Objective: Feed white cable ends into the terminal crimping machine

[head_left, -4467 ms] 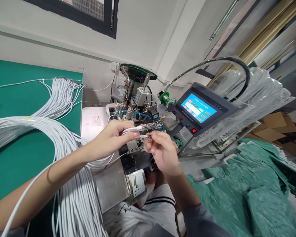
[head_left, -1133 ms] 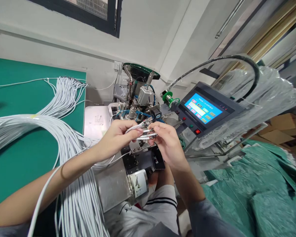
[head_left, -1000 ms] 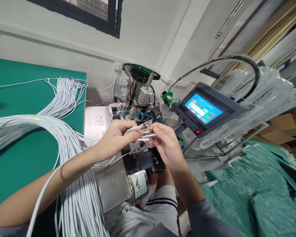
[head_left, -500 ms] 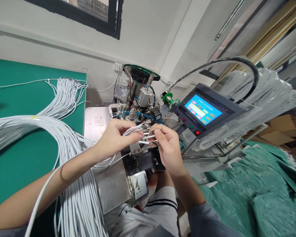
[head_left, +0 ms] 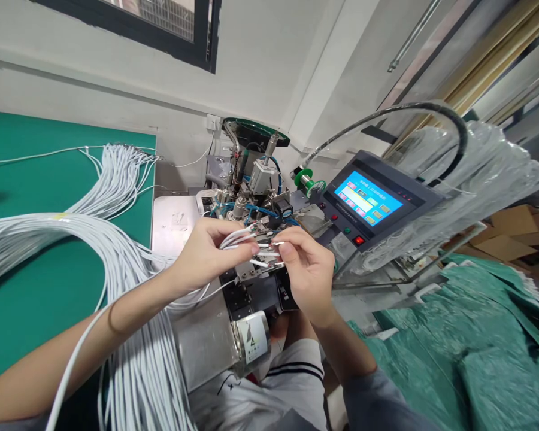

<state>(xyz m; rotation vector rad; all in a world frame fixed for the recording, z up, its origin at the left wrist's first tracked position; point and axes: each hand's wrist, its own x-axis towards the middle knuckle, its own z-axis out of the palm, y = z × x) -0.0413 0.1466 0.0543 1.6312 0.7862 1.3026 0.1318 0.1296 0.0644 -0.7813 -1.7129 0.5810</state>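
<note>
Several white cables (head_left: pixel 235 238) are gripped between the thumb and fingers of my left hand (head_left: pixel 209 254), their ends fanning out to the right. My right hand (head_left: pixel 309 272) pinches the metal tip (head_left: pixel 277 243) of one of these cables between thumb and forefinger. Other tipped ends lie just below that pinch, and their small fittings are too fine to make out. Both hands are in front of a benchtop machine (head_left: pixel 263 179) with metal cylinders and blue tubing. A thick bundle of white cable (head_left: pixel 139 359) hangs beneath my left forearm.
On the left, a green table (head_left: pixel 40 287) carries more of the bundle. A control box with a lit screen (head_left: pixel 363 200) stands right of the machine, beside a green-flanged spool (head_left: pixel 309 181). Green sheeting (head_left: pixel 467 347) and cardboard boxes (head_left: pixel 507 230) lie to the right.
My right hand has shifted slightly right, and its fingers have moved a little apart from the left hand's. More of the cable ends now shows between the hands.
</note>
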